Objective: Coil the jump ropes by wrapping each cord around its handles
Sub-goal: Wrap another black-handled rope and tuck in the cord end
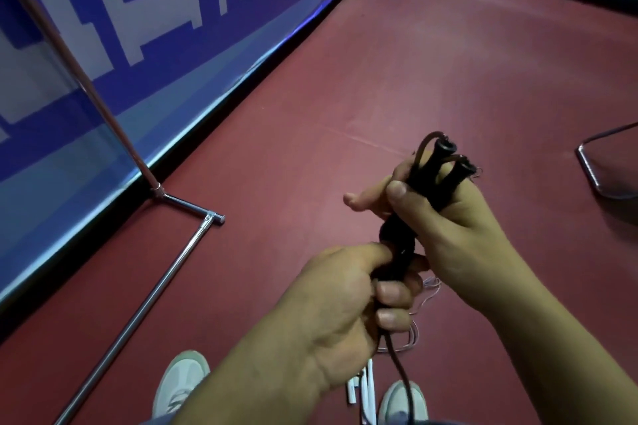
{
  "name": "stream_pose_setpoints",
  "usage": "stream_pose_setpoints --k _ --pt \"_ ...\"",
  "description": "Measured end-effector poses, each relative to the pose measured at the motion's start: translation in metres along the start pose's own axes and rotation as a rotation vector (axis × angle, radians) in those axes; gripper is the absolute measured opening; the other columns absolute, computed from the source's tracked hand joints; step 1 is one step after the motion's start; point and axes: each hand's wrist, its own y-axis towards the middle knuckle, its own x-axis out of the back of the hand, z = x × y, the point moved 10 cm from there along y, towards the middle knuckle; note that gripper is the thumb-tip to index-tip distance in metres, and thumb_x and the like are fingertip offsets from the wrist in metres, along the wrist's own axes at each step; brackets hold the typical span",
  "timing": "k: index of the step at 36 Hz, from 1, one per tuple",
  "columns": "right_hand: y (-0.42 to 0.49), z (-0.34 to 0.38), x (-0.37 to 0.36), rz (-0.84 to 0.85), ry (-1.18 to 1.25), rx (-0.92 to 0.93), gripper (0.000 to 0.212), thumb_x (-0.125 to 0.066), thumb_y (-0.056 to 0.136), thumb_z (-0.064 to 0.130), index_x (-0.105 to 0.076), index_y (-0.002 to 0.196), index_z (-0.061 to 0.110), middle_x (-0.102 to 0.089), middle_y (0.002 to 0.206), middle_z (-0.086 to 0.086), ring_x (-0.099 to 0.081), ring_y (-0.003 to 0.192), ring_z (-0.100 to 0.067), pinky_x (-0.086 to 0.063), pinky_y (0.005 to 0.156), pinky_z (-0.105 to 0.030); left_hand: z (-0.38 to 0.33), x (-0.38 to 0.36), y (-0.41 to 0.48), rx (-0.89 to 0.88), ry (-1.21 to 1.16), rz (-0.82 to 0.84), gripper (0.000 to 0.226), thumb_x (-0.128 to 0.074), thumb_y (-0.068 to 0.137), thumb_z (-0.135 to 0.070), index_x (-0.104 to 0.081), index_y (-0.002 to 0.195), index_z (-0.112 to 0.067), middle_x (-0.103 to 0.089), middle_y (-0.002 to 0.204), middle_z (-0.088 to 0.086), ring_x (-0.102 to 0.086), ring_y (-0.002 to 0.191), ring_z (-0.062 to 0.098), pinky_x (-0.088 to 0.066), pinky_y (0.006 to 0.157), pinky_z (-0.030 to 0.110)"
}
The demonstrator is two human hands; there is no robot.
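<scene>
Two black jump-rope handles (pixel 445 166) lie side by side, tips pointing up and away, with a dark cord looping out of their tops. My right hand (pixel 448 228) grips the upper part of the pair. My left hand (pixel 348 304) is curled around the lower part, where cord is wrapped round the handles (pixel 397 238). The loose dark cord (pixel 400 373) hangs down from my left fist. On the floor between my feet lies a second rope with white handles (pixel 362 390) and a thin pale cord (pixel 421 304).
I stand on a dark red floor (pixel 414 62). A blue banner barrier (pixel 138 45) on a chrome stand (pixel 145 304) runs along the left. My pale shoes (pixel 179 383) show at the bottom. A chrome chair leg (pixel 600 169) sits at right.
</scene>
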Motion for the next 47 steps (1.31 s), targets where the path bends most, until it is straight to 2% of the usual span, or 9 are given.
stream_pose_setpoints --k 4,8,11,15,22,31,38,43,47 --pt "0.001 -0.003 0.005 0.01 0.011 -0.012 0.013 -0.045 0.103 -0.001 -0.049 0.091 -0.002 -0.067 0.07 -0.021 -0.077 0.082 -0.018 -0.059 0.079 -0.031 -0.006 0.003 -0.007 -0.032 0.416 0.057 0.016 -0.068 0.084 -0.017 -0.06 0.082 -0.003 -0.047 0.06 0.005 -0.029 0.043 0.01 -0.027 0.04 0.021" --pt "0.0 -0.007 0.006 0.015 -0.035 -0.018 0.015 -0.046 0.104 -0.002 -0.047 0.088 -0.001 -0.046 0.061 -0.018 -0.073 0.069 -0.038 -0.058 0.08 -0.06 -0.027 0.011 -0.016 -0.226 0.947 -0.019 0.029 -0.078 0.081 -0.025 -0.064 0.071 -0.002 -0.048 0.058 0.006 -0.042 0.05 0.018 -0.038 0.05 0.028" --pt "-0.001 -0.013 0.004 0.048 -0.075 -0.052 0.017 -0.048 0.101 -0.006 -0.049 0.085 -0.001 -0.044 0.059 -0.015 -0.064 0.058 -0.038 -0.06 0.067 -0.031 -0.043 0.01 -0.023 -0.414 1.133 -0.12 0.019 -0.081 0.081 -0.026 -0.069 0.074 -0.012 -0.055 0.05 0.001 -0.047 0.046 0.01 -0.037 0.05 0.024" --pt "-0.001 -0.021 0.007 0.065 -0.118 -0.115 0.018 -0.051 0.099 -0.003 -0.052 0.082 0.004 -0.05 0.056 -0.001 -0.055 0.053 -0.01 -0.045 0.056 -0.022 -0.052 0.009 -0.03 -0.568 1.144 -0.166 0.021 -0.086 0.078 -0.028 -0.065 0.08 -0.027 -0.055 0.049 -0.01 -0.045 0.041 0.003 -0.034 0.048 0.017" --pt "-0.004 -0.026 0.0 0.107 -0.156 -0.179 0.02 -0.052 0.099 -0.001 -0.052 0.081 0.005 -0.051 0.055 0.0 -0.047 0.049 -0.01 -0.04 0.048 -0.021 -0.058 -0.002 -0.034 -0.727 1.3 -0.119 0.021 -0.074 0.084 -0.025 -0.062 0.067 -0.023 -0.055 0.065 -0.009 -0.052 0.058 0.009 -0.035 0.054 0.017" --pt "0.0 -0.026 -0.002 0.066 -0.199 -0.166 0.011 -0.048 0.098 -0.005 -0.047 0.088 -0.001 -0.04 0.062 -0.004 -0.042 0.047 -0.01 -0.036 0.044 -0.021 -0.061 0.007 -0.025 -0.598 1.1 -0.195 0.026 -0.076 0.088 -0.026 -0.067 0.065 -0.017 -0.053 0.05 0.001 -0.043 0.051 0.01 -0.044 0.053 0.038" --pt "-0.006 -0.043 -0.012 0.014 0.143 -0.319 0.009 -0.049 0.099 -0.003 -0.051 0.094 0.004 -0.038 0.073 -0.012 -0.043 0.051 -0.012 -0.043 0.045 -0.023 -0.058 0.019 -0.015 -0.482 0.845 -0.16 0.033 -0.071 0.081 -0.043 -0.068 0.063 -0.016 -0.042 0.045 -0.01 -0.033 0.04 0.01 -0.027 0.049 0.024" --pt "-0.011 -0.054 -0.02 0.053 0.276 -0.436 0.004 -0.053 0.1 0.003 -0.054 0.1 0.007 -0.038 0.074 -0.011 -0.044 0.059 -0.019 -0.053 0.052 -0.029 -0.051 0.025 -0.011 -0.339 0.694 -0.088 0.035 -0.064 0.097 -0.014 -0.056 0.063 -0.008 -0.049 0.041 -0.008 -0.035 0.033 0.002 -0.028 0.039 0.015" --pt "-0.018 -0.057 -0.03 0.149 0.283 -0.505 0.013 -0.054 0.102 0.009 -0.054 0.09 0.004 -0.051 0.069 -0.014 -0.058 0.058 -0.022 -0.059 0.061 -0.04 -0.062 0.028 -0.016 -0.422 0.825 -0.135 0.034 -0.07 0.093 -0.012 -0.061 0.06 -0.008 -0.057 0.045 -0.006 -0.047 0.034 0.0 -0.035 0.04 0.008"
